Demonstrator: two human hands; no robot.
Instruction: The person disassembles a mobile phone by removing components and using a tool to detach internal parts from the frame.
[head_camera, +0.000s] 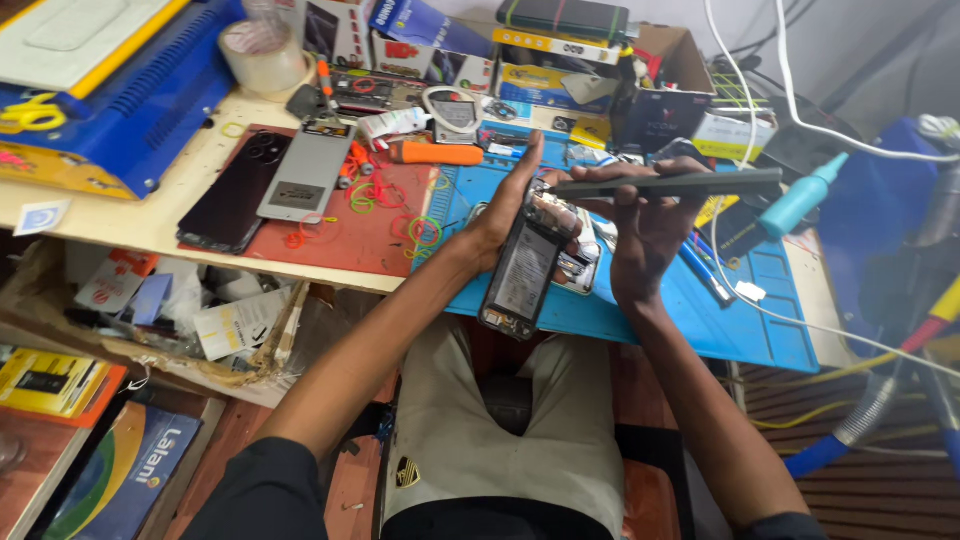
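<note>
We had the opened phone (524, 272) cradled in our left hand (500, 215) above the blue mat (640, 310) — internals up for access — right hand (645, 225) pinching its detached panel (668, 184) level, clear.

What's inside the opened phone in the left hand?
The opened phone in the left hand shows a large pale battery and circuitry near its top. The palm covers its far edge; finer parts are too small to tell.
</note>
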